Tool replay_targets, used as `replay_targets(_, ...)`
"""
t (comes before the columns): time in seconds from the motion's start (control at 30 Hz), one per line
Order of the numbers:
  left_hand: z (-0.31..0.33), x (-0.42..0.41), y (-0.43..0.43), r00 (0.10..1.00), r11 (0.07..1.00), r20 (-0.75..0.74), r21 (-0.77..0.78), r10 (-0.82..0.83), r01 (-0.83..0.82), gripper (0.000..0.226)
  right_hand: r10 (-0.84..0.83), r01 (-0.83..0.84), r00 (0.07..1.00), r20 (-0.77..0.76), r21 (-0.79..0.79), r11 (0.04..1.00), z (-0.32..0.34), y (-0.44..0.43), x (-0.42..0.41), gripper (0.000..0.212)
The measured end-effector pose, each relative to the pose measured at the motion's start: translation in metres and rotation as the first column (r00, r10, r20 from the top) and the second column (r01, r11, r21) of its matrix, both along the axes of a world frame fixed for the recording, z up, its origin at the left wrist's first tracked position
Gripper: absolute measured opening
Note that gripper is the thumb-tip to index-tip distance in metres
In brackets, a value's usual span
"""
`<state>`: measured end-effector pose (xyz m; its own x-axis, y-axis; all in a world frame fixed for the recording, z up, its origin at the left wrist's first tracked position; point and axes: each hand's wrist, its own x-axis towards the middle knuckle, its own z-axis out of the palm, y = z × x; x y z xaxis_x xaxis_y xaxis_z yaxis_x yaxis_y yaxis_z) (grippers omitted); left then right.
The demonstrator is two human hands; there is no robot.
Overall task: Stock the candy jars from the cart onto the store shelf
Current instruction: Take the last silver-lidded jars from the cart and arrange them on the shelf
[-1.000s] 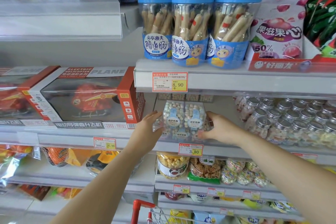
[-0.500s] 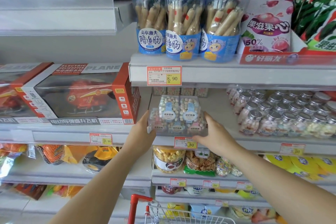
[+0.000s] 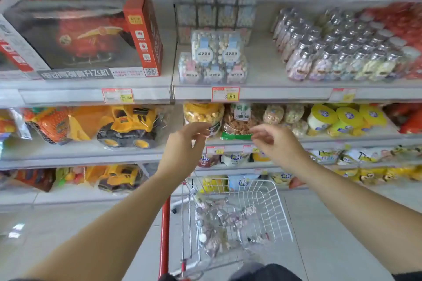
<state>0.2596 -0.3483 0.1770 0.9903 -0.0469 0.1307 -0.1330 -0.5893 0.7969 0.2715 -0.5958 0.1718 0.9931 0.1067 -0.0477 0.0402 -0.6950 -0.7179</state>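
Note:
A stack of clear square candy jars [image 3: 214,57] with blue labels stands at the front of the middle shelf [image 3: 274,92], above a 3.80 price tag. Both my hands hang below that shelf and hold nothing. My left hand [image 3: 185,146] is open with loosely curled fingers. My right hand [image 3: 274,143] is open too, a little to the right. Under them stands a white wire cart [image 3: 269,203] with a red handle; several small candy jars [image 3: 219,219] lie in its basket.
Rows of silver-capped candy bottles [image 3: 338,52] fill the shelf's right side. A red boxed toy helicopter [image 3: 84,32] stands to the left. Yellow toy trucks [image 3: 127,125] and snack tubs [image 3: 203,116] sit on lower shelves. Grey floor lies around the cart.
Both hands let go of the candy jar stack and dropped from the shelf towards the cart. My view tilted down, bringing the cart's basket into sight.

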Motion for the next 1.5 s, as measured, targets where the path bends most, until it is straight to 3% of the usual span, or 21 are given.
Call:
replay_targets(0.17, -0.086, -0.052, 0.004, 0.955, 0.997, -0.290, 0.034, -0.061, 0.074, 0.030, -0.001, -0.007, 0.941, -0.337, -0.023, 1.000, -0.093, -0.018, -0.066, 0.021)
replay_targets(0.33, -0.160, -0.091, 0.003, 0.867, 0.987, -0.494, 0.098, -0.060, 0.124, 0.033, -0.013, -0.096, 0.786, -0.618, -0.144, 0.985, -0.177, -0.050, -0.112, 0.021)
replay_targets(0.57, -0.279, -0.130, -0.038, 0.718, 0.958, -0.691, 0.147, -0.079, 0.247, 0.037, 0.006, -0.259, 0.677, -0.736, -0.230, 0.938, -0.286, -0.095, -0.127, 0.032)
replay_targets(0.73, -0.359, -0.155, -0.070, 0.526, 0.835, -0.833, 0.163, -0.169, 0.526, 0.037, 0.109, -0.449, 0.576, -0.810, -0.201, 0.870, -0.359, -0.105, -0.132, 0.044)
replay_targets(0.87, -0.370, -0.150, -0.081, 0.369, 0.881, -0.916, 0.039, -0.157, 0.471, 0.040, 0.168, -0.509, 0.567, -0.806, -0.183, 0.841, -0.395, -0.114, -0.139, 0.027)
replay_targets(0.97, -0.366, -0.143, -0.078, 0.317, 0.844, -0.923, -0.015, -0.218, 0.537, 0.055, 0.211, -0.514, 0.614, -0.760, -0.182, 0.838, -0.403, -0.114, -0.147, 0.024)
replay_targets(1.07, -0.361, -0.150, -0.067, 0.255, 0.858, -0.938, -0.076, -0.234, 0.509, 0.052, 0.229, -0.487, 0.588, -0.775, -0.114, 0.866, -0.404, -0.106, -0.155, 0.011)
replay_targets(1.23, -0.357, -0.170, -0.031, 0.273, 0.847, -0.942, -0.019, -0.193, 0.531, 0.056, 0.241, -0.474, 0.513, -0.824, -0.038, 0.880, -0.401, -0.073, -0.175, 0.018)
replay_targets(1.37, -0.358, -0.187, -0.002, 0.297, 0.875, -0.942, 0.005, -0.158, 0.484, 0.060, 0.289, -0.569, 0.429, -0.856, -0.007, 0.822, -0.403, -0.050, -0.180, 0.023)
replay_targets(1.5, -0.367, -0.192, 0.016, 0.303, 0.870, -0.942, 0.023, -0.147, 0.492, 0.058, 0.326, -0.605, 0.304, -0.895, 0.083, 0.792, -0.401, -0.029, -0.152, 0.057)
